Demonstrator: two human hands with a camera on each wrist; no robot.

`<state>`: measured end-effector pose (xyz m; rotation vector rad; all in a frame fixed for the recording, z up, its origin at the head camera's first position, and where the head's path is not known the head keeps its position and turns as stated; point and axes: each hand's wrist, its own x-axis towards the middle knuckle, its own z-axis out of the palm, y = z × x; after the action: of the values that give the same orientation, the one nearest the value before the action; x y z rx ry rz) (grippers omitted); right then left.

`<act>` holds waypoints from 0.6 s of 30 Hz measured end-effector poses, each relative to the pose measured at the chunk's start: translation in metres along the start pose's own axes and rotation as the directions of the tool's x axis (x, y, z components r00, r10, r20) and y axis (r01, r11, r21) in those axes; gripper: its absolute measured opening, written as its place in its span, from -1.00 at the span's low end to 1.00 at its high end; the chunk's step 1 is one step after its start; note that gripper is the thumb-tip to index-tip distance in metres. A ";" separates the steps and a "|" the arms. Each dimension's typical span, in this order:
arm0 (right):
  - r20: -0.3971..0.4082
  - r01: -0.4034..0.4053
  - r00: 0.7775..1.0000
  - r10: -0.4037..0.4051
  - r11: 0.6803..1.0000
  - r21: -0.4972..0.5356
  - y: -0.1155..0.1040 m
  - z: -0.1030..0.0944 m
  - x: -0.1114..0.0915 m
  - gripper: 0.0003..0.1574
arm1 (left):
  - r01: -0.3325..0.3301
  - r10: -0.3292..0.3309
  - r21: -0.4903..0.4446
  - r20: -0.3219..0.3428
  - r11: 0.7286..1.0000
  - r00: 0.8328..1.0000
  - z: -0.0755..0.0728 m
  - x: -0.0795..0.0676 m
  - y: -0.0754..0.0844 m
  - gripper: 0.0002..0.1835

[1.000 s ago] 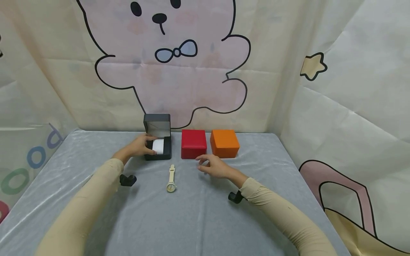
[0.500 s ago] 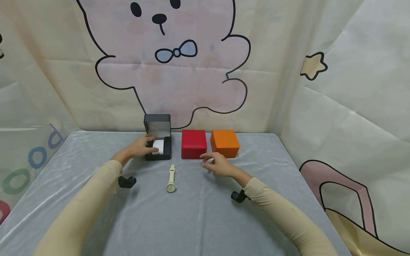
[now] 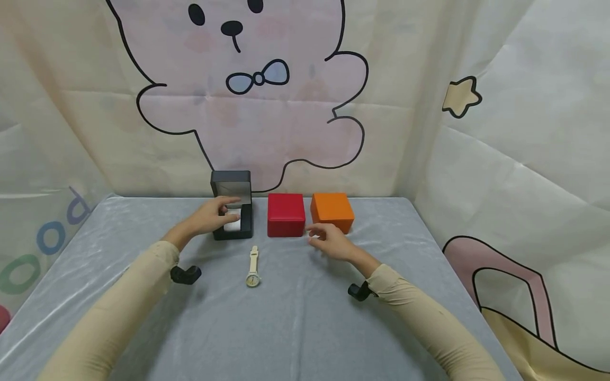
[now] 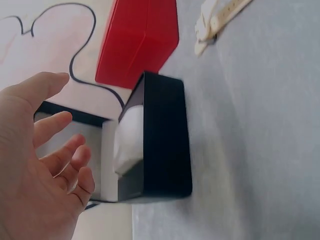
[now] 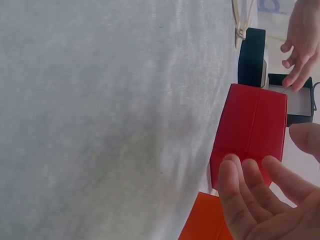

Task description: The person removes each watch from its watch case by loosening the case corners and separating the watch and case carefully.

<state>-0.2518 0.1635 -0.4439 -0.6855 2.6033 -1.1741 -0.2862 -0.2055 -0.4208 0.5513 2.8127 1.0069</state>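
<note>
An open black watch box (image 3: 246,225) stands at the back left, its lid raised, with a white cushion (image 4: 129,137) inside. My left hand (image 3: 206,216) hovers over this box, fingers loosely bent and holding nothing; the left wrist view has it in front of the lid. A cream wristwatch (image 3: 253,266) lies face up on the cloth, nearer than the boxes. My right hand (image 3: 332,242) hangs in front of the red box (image 3: 286,215) and the orange box (image 3: 332,207), both closed. Its fingers are relaxed, with nothing between them in the right wrist view (image 5: 260,200).
A grey-blue cloth (image 3: 286,323) covers the table. Right behind the boxes hangs a printed curtain (image 3: 267,127) with a bear on it. Black wrist cameras (image 3: 186,274) are worn under both forearms.
My left hand has lifted off the cushion and the box's side, rising a little to the right. My right hand has drifted right, away from the red box's front. The head view has shifted slightly.
</note>
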 end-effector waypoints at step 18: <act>-0.054 -0.026 0.998 0.030 0.996 0.084 0.005 0.008 0.000 -0.40 | -0.079 0.080 -0.114 0.007 0.990 0.997 0.022 0.004 0.024 -0.36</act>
<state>-0.2504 0.1617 -0.4530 -0.6064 2.5831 -1.3023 -0.2780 -0.1737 -0.4230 0.6581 2.7217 1.1659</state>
